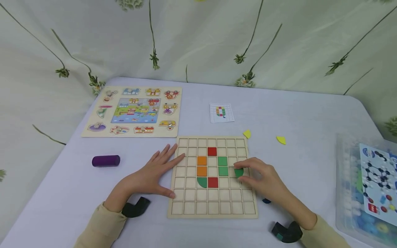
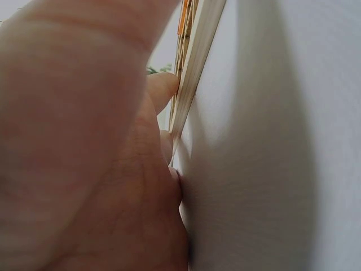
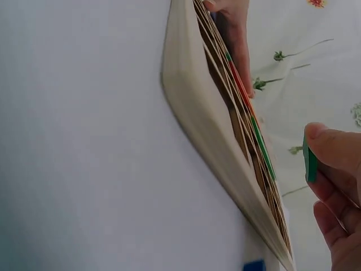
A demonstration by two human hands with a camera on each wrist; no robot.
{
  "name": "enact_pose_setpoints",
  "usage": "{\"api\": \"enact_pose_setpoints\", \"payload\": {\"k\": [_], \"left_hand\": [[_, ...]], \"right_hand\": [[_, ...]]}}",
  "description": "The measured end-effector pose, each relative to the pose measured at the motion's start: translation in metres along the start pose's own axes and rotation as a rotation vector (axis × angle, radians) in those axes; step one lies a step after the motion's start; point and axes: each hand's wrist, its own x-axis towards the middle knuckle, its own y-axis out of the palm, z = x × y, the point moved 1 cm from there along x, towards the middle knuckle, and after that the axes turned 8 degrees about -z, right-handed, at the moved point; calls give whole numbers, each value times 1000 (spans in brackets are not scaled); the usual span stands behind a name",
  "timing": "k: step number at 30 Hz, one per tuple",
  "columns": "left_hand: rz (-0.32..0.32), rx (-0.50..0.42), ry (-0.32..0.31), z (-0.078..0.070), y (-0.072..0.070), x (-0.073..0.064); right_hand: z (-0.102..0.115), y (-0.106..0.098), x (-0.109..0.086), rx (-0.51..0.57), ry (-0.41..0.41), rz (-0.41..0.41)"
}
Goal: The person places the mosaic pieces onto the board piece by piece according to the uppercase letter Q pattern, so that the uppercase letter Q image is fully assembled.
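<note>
Green quarter-round tile (image 1: 238, 172), pinched in my right hand (image 1: 263, 181) between thumb and fingertips, held over the right part of the wooden grid board (image 1: 212, 206), just at 3 o'clock of the two green squares (image 1: 222, 165). In the right wrist view the tile (image 3: 309, 161) appears edge-on, thin and flat, raised clear of the board's surface (image 3: 197, 107), so the open cells lie directly below my grip rather than to either side. My right hand is by far the nearer one; the grip is closed on the tile and holds nothing else.

Tile form: one curved edge and straight sides, matching in shape the darker green quarter-round (image 1: 202, 182) already seated at 9 o'clock of the lower red square (image 1: 212, 182).

Other pieces set in the board: an upper red square (image 1: 212, 151) and two orange squares (image 1: 202, 165) stacked in one column.

My left hand (image 1: 155, 174) lies flat, fingers straight and spread, on the desk (image 1: 310, 113) against the board's left edge, gripping nothing.

Outward on the desk: two yellow pieces (image 1: 281, 140) at 1 o'clock of the board, a pattern card (image 1: 221, 112) at 12 o'clock, an animal peg puzzle (image 1: 134, 111) at 10 o'clock, a purple cylinder (image 1: 105, 161) at 9 o'clock, and a clear plastic box (image 1: 366, 186) at 3 o'clock.
</note>
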Motion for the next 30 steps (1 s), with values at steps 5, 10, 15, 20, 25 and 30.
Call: {"api": "enact_pose_setpoints", "payload": {"k": [5, 10, 15, 20, 25, 30], "left_hand": [[15, 1, -22, 0, 0, 0], [17, -1, -22, 0, 0, 1], [20, 4, -23, 0, -1, 1], [21, -1, -25, -1, -1, 1], [24, -1, -30, -1, -2, 1], [21, -4, -26, -2, -2, 1]], "right_hand": [[1, 16, 1, 82, 32, 103], [2, 28, 2, 87, -55, 133], [1, 35, 2, 65, -88, 139], [-1, 38, 0, 47, -65, 150], [-1, 38, -1, 31, -60, 139], [-2, 37, 0, 34, -73, 137]]}}
